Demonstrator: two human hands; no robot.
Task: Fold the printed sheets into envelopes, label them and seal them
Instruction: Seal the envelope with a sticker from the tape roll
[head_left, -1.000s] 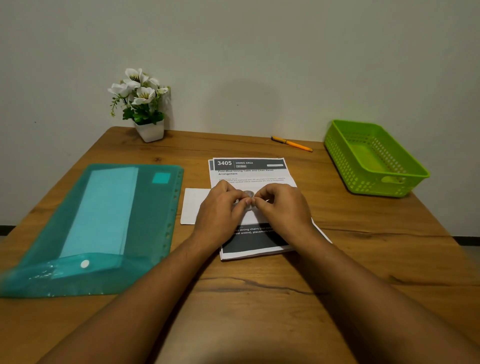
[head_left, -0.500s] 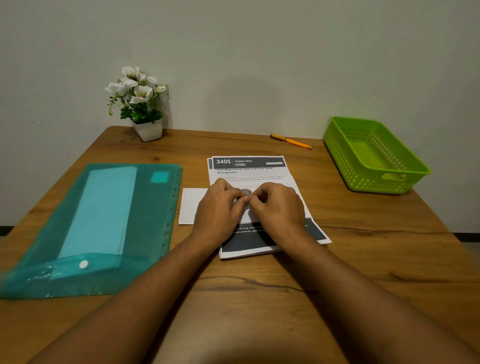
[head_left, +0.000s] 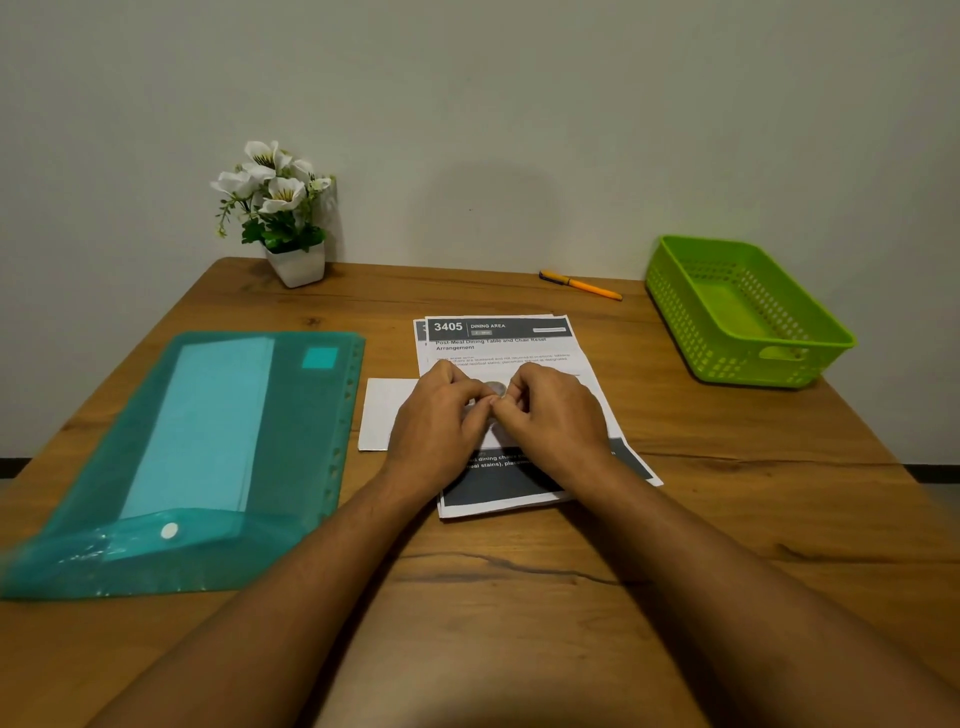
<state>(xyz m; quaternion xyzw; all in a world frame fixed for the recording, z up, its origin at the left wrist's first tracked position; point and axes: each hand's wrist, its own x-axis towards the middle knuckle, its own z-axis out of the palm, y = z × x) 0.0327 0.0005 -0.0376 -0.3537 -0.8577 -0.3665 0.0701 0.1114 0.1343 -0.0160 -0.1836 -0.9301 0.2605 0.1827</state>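
Two hands are seen over the middle of the printed sheets (head_left: 498, 343), much as they were a second ago; almost nothing has been shifted. The left hand (head_left: 441, 421) and right hand (head_left: 556, 415) are held close together, and a small round grey thing (head_left: 496, 387) is pinched between their curled fingers (head_left: 519, 384). What it is cannot be told. The sheets lie flat and unfolded on the worktop (head_left: 519, 597). A white slip (head_left: 382, 415) lies at the sheets' left edge and a pen (head_left: 579, 285) beyond their far edge. Folding is judged not yet begun.
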